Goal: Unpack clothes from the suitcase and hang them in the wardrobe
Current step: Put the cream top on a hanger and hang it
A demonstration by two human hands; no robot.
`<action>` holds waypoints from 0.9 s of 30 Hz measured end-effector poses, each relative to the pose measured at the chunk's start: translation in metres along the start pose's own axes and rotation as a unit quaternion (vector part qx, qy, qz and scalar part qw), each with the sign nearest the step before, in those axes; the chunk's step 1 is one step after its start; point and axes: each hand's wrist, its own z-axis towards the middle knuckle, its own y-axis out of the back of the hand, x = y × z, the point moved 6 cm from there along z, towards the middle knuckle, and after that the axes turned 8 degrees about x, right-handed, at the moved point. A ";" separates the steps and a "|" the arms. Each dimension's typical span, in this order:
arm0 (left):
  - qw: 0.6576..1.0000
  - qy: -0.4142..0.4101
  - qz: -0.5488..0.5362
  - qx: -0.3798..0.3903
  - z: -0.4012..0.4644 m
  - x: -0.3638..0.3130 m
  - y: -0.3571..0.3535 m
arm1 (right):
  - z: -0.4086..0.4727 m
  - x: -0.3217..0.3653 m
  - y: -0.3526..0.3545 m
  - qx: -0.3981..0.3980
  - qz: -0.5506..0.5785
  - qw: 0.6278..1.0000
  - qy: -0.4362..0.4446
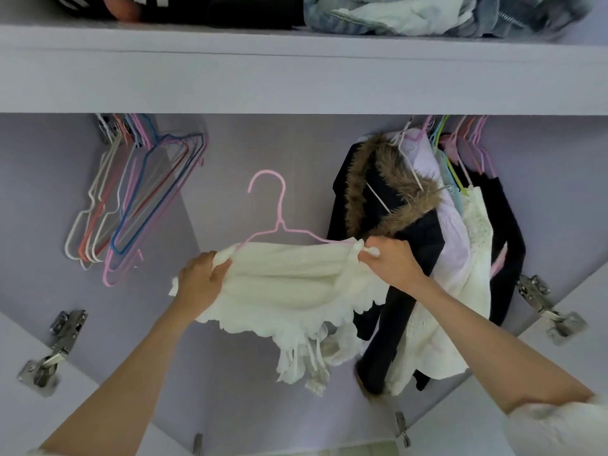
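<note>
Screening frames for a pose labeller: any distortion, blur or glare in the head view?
Head view: wide-angle bending, side walls and doors splay outward; light soft and even, no glare; both hands, left hand and right hand, sharp on the white garment; clothes on the top shelf look smeared.

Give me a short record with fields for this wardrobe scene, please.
garment: white top, partly on the pink hanger
left hand: grips the top's left edge
right hand: pinches the top's right shoulder
hanger hook: free, not on a rail
left side: empty hangers
right side: fur-trimmed dark coat, other hung clothes
shelf: folded clothes
</note>
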 end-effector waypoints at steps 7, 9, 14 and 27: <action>0.997 -0.078 0.004 0.016 0.007 -0.045 -0.012 | -0.023 -0.021 0.021 -0.027 -0.059 0.993 -0.098; 0.991 -0.130 0.027 -0.032 0.004 -0.070 -0.006 | -0.028 -0.030 0.023 -0.038 -0.050 0.988 -0.138; 0.929 -0.307 0.111 -0.175 -0.022 -0.144 0.017 | -0.045 -0.047 0.044 -0.108 -0.034 0.978 -0.175; 0.822 -0.344 0.249 -0.379 -0.043 -0.248 0.076 | -0.007 -0.030 0.102 -0.166 0.138 0.961 -0.174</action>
